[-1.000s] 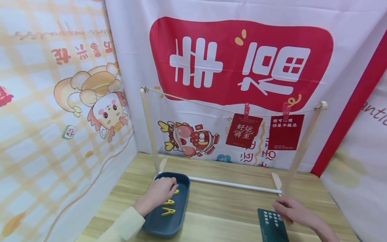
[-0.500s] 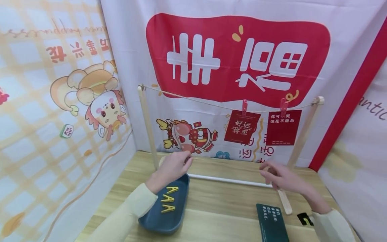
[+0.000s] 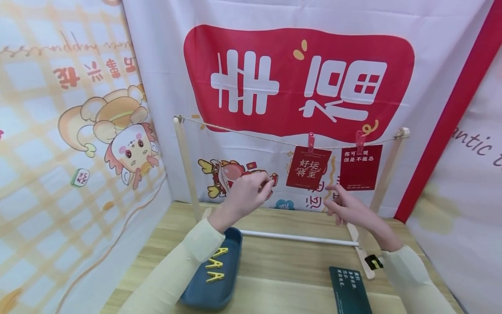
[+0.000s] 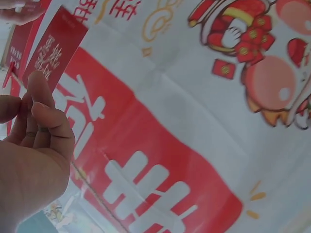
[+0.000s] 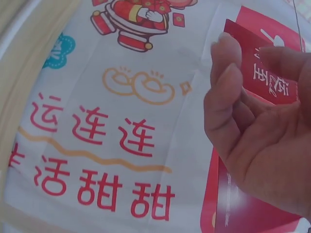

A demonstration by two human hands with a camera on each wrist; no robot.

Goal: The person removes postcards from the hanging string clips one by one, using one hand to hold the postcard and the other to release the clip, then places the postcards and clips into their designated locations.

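Brushing the string (image 3: 251, 134) could, I judge, set the red cards (image 3: 308, 167) swinging or loosen their pink clips (image 3: 311, 143). Both cards hang below the string, deep red with white lettering, the left one tilted. Also below it, the right hand (image 3: 351, 209) has its grip apart; the left hand (image 3: 245, 196) is loosely bent, nothing visible in it.

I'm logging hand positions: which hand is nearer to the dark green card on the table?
Right. The right hand is in the air beyond the green card; the left hand is raised too, but well to the card's left, past the blue tray.
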